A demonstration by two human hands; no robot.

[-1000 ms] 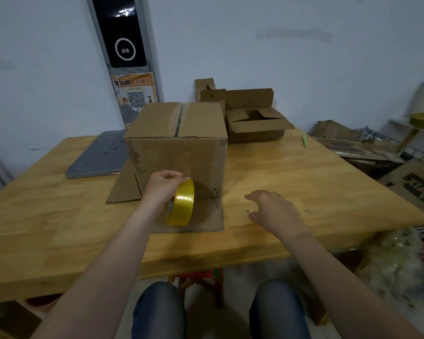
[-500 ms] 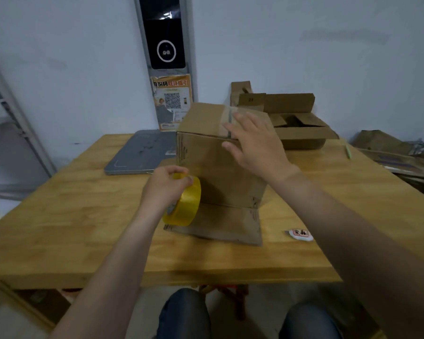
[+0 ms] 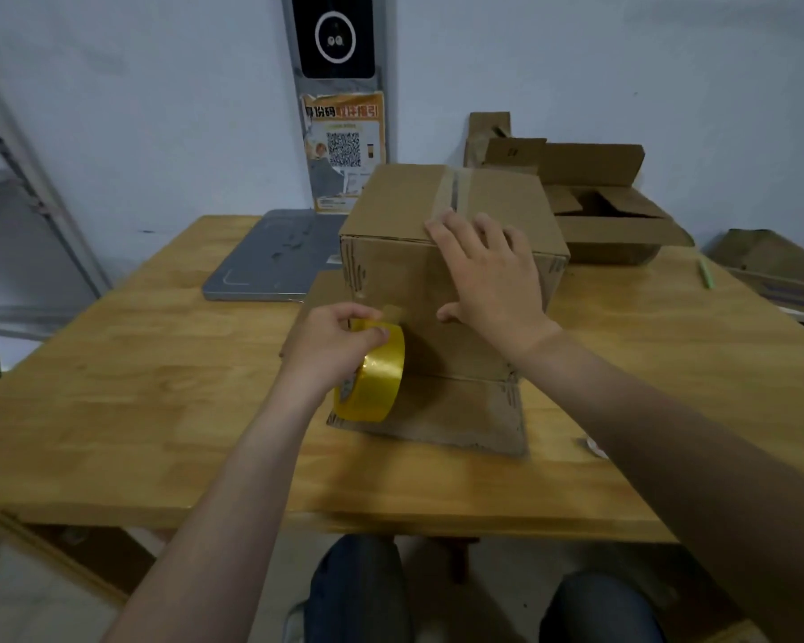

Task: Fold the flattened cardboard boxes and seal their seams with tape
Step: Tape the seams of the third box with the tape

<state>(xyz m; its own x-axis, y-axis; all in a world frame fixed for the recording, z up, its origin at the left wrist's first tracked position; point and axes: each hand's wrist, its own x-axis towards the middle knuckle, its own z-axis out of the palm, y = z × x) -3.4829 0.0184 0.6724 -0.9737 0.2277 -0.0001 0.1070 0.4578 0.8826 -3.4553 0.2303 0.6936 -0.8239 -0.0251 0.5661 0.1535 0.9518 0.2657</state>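
A folded cardboard box (image 3: 400, 206) stands on the wooden table (image 3: 135, 387), its top seam covered by clear tape. One bottom flap (image 3: 451, 410) lies flat toward me. My left hand (image 3: 333, 345) grips a yellow tape roll (image 3: 374, 380) held upright against the box's near face. My right hand (image 3: 488, 276) rests with straight fingers over the box's top front edge, thumb on the near face.
A grey slab (image 3: 275, 257) lies behind the box to the left. An open cardboard box (image 3: 609, 220) sits at the back right. A green pen (image 3: 705, 273) lies at the right side of the table, and flattened cardboard (image 3: 771, 266) lies beyond that edge. A small label (image 3: 592, 445) lies near my right forearm.
My right hand rose from the table to the box's top front edge and now lies lower on it. The tape roll in my left hand stays against the near face. The camera moved closer.
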